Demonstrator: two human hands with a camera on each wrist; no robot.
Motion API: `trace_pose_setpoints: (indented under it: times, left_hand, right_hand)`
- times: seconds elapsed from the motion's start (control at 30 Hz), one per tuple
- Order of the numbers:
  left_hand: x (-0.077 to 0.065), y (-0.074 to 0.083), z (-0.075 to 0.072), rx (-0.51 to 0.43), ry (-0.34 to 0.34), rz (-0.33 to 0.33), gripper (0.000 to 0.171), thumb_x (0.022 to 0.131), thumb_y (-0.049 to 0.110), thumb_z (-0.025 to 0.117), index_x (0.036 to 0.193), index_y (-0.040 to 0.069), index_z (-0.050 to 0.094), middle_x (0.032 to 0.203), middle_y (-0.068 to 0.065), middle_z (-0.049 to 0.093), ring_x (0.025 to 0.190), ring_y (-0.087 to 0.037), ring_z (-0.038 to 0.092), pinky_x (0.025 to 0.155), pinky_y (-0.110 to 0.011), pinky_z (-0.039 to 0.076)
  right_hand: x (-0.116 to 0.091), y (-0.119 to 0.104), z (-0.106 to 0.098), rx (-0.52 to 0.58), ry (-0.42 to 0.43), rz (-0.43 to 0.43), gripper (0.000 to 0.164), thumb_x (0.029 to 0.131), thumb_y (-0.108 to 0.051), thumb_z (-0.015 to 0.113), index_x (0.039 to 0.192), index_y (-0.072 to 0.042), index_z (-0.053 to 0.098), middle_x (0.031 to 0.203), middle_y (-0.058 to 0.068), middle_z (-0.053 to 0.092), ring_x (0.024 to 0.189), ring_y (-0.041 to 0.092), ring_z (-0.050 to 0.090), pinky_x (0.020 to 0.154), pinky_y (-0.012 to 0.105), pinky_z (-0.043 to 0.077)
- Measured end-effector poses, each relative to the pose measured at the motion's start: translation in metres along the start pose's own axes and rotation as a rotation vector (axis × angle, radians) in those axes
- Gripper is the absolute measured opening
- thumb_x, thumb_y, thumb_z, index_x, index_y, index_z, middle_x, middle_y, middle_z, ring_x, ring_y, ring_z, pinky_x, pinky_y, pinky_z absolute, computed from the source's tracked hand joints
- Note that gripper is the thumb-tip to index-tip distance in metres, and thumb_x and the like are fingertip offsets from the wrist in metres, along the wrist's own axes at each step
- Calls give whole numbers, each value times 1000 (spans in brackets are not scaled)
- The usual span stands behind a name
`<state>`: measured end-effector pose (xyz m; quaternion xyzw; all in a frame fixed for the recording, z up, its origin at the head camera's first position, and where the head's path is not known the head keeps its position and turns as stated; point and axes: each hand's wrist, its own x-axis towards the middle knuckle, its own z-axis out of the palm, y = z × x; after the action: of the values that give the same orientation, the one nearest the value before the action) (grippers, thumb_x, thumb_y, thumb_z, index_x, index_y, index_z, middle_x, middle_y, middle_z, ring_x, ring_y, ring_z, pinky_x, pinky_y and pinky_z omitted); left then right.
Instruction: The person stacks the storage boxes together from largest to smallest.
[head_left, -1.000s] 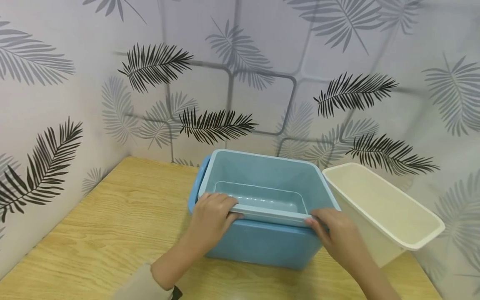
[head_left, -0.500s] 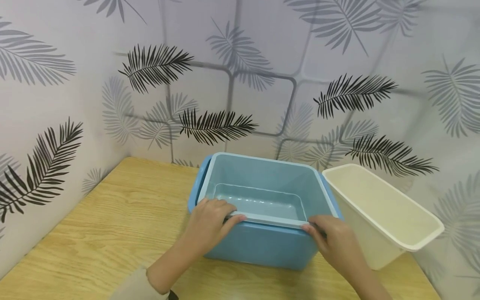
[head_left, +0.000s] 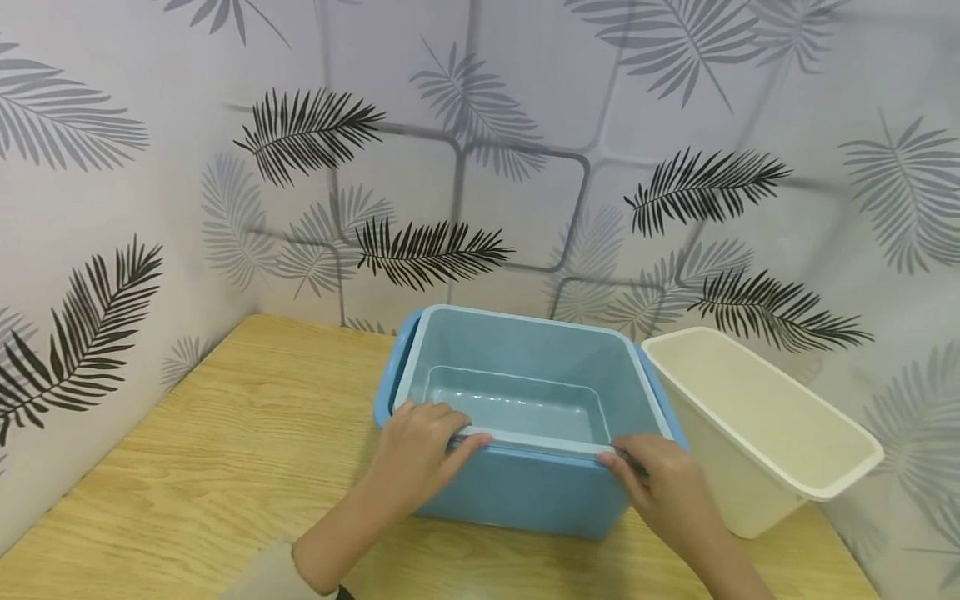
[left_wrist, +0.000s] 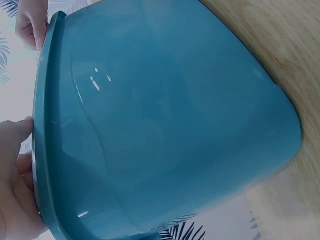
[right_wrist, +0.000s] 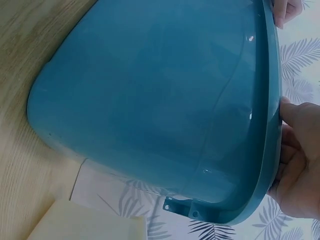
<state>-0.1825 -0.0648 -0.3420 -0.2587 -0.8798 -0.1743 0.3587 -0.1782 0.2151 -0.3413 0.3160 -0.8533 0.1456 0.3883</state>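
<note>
A light blue plastic bin (head_left: pixel 517 337) sits nested inside a darker blue bin (head_left: pixel 517 492), which stands on the table. At the front left, my left hand (head_left: pixel 416 454) grips the inner bin's rim, fingers over the edge and thumb on the near side. Near the front right corner, my right hand (head_left: pixel 663 479) pinches the same rim between thumb and fingers. Both wrist views are filled by the outer bin's side wall (left_wrist: pixel 165 110), with the hands at its rim. A gap shows between the two rims at the left end.
Right of the blue bins stands a cream bin (head_left: pixel 731 492), turned at an angle and touching or close to them. The wood-grain table (head_left: pixel 225 442) extends to the left. Behind it rises a leaf-patterned wall (head_left: pixel 517 200).
The inner light blue bin's front rim has sunk lower, down to the outer bin's rim. Both hands have moved slightly down with it. The cream bin stays put.
</note>
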Motion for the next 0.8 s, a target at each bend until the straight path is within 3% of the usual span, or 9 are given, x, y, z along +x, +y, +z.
trace_pose_setpoints:
  times: [0.17,0.4,0.6,0.67,0.8]
  left_hand:
    - [4,10,1,44,-9,4,34,80,45,66,88,12,71,83,1,70,79,-17,65,65,-28,47]
    - [15,35,14,59,52,113,34,79,46,67,93,15,68,88,1,67,84,-16,63,71,-28,47]
    - [24,57,31,99,42,171,39,81,50,64,101,17,66,91,3,68,84,-14,64,67,-26,48]
    - [27,63,35,113,47,189,42,81,52,63,104,17,65,92,3,68,83,-14,64,67,-25,48]
    - [33,76,47,126,75,241,44,81,54,62,104,17,64,93,3,68,82,-13,65,64,-24,49]
  right_hand:
    - [-2,2,-2,66,22,11,12,79,-12,71,86,-4,68,80,4,68,75,18,63,70,26,50]
    - [-8,12,-7,135,140,45,21,90,-15,59,97,3,65,93,14,66,91,24,58,96,8,34]
    - [-18,27,-12,130,258,75,30,94,-18,53,101,9,63,100,24,64,104,19,54,105,12,29]
    - [-24,32,-14,99,280,109,27,93,-15,54,104,9,62,103,25,62,107,24,52,106,13,27]
    - [-36,41,-21,-12,283,175,30,89,-14,56,109,8,60,109,26,60,106,40,49,103,31,30]
